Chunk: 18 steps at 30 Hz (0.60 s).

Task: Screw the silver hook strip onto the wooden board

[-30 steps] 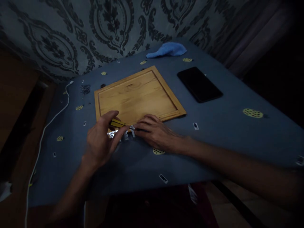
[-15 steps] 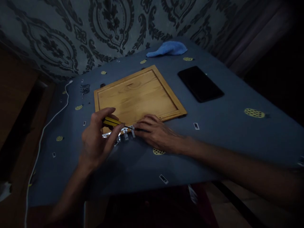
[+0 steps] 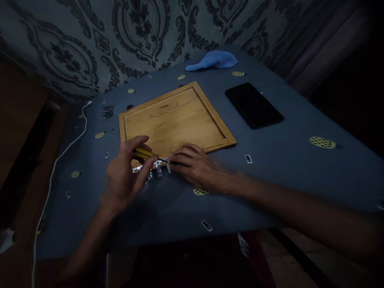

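Note:
A wooden panel [image 3: 168,116] with a raised frame lies on the cloth-covered table. Along its near edge sits a row of shiny metal hooks [image 3: 159,169], partly covered by my fingers. My left hand [image 3: 123,176] is closed around a yellow-and-black screwdriver [image 3: 142,153], its shaft slanting down to the right toward the rightmost hook. At that hook, my right hand [image 3: 198,168] has thumb and forefinger drawn together by the screwdriver's tip. Its other fingers rest on the panel's edge. Whatever lies between the right fingertips is hidden in shadow.
Behind the panel is a crumpled blue cloth [image 3: 213,61]. A black phone or tablet [image 3: 253,105] lies to the right. On the left are a small pile of dark metal pieces [image 3: 107,113] and a white cable [image 3: 57,162] running off the table. A patterned wall covering borders the back.
My left hand and the screwdriver handle have shifted slightly to the right. My right hand stays in the same place, and the panel lies as before.

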Available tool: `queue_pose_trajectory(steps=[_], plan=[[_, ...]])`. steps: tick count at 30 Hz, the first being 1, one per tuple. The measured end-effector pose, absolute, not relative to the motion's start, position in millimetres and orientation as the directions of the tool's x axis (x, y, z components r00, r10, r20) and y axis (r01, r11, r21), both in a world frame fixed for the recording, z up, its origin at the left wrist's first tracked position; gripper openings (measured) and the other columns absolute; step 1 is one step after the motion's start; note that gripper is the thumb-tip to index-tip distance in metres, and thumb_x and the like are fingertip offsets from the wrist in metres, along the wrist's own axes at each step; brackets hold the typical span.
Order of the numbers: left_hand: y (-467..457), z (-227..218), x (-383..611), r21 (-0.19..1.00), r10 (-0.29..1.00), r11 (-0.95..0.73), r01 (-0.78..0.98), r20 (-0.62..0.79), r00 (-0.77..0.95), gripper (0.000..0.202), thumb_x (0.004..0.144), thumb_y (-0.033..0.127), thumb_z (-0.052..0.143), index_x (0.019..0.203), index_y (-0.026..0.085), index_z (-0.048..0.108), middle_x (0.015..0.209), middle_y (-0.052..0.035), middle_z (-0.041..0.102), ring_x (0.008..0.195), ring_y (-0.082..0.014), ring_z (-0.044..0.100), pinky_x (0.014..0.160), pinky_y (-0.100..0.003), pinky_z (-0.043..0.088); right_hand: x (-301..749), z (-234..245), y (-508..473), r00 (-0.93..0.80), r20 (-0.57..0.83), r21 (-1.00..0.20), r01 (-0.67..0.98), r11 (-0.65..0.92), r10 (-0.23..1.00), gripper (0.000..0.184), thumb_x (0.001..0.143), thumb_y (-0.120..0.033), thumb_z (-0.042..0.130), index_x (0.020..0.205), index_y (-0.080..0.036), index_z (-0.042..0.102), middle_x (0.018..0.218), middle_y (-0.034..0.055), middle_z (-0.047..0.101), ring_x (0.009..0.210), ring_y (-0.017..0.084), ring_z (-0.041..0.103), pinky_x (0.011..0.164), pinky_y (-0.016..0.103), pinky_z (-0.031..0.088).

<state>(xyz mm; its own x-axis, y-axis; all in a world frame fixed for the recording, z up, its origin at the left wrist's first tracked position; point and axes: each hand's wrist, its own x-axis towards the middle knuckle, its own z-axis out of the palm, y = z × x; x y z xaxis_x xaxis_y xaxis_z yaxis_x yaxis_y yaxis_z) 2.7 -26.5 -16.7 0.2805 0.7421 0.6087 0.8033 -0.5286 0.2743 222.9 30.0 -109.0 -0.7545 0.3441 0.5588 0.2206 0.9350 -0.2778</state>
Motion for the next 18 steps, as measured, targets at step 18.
queue_pose_trajectory(steps=[18], plan=[[-26.7, -21.8, -3.1, 0.484, 0.801, -0.531, 0.695, 0.556, 0.225, 0.055, 0.092, 0.021, 0.073, 0.141, 0.032, 0.049, 0.129, -0.0066, 0.065, 0.101, -0.0197, 0.072, 0.093, -0.039, 0.060, 223.6, -107.1, 29.9, -0.772, 0.532, -0.274, 0.231, 0.934, 0.347, 0.026, 0.101, -0.014, 0.054, 0.120, -0.017, 0.071, 0.120, 0.0096, 0.074, 0.111, 0.025, 0.059, 0.103, 0.046, 0.043]])
